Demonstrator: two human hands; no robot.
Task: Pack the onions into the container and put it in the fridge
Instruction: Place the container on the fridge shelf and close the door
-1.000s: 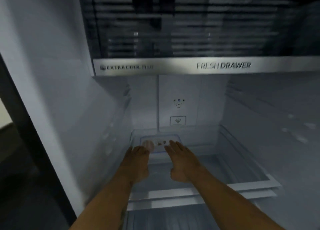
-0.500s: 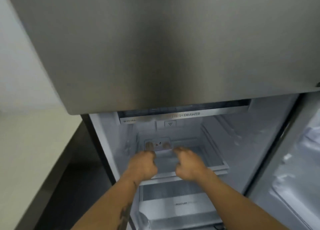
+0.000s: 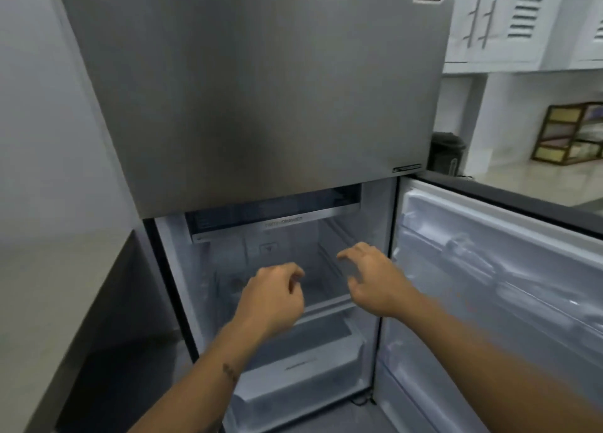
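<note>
Change: both hands drawn back out of the fridge since half a second ago; fingertips then at the container on the shelf, now clear of it and in front of the opening; view pulled back and up as well.
Left hand: in front of the lower compartment, fingers loosely curled, holding nothing, touching nothing.
Right hand: a little higher and nearer the open door, fingers spread and bent, thumb apart, holding nothing.
Forearms: bare, reaching in from the bottom edge; small dark mark on the left wrist.
Container: faint and blurred, toward the back left of the middle shelf, partly hidden by the left hand; contents too blurred to make out here.
Shelf: clear, its front edge running just behind both hands.
Fridge: steel upper door closed; lower compartment open.
Drawer strip: across the top of the open compartment, lettering blurred.
Bottom bin: white, below the shelf.
Lower door: swung open to the right, pale racks inside.
Desk: pale, beyond the door at right, carrying a dark kettle by the fridge and a wooden rack further back.
Cupboards: white, top right corner.
</note>
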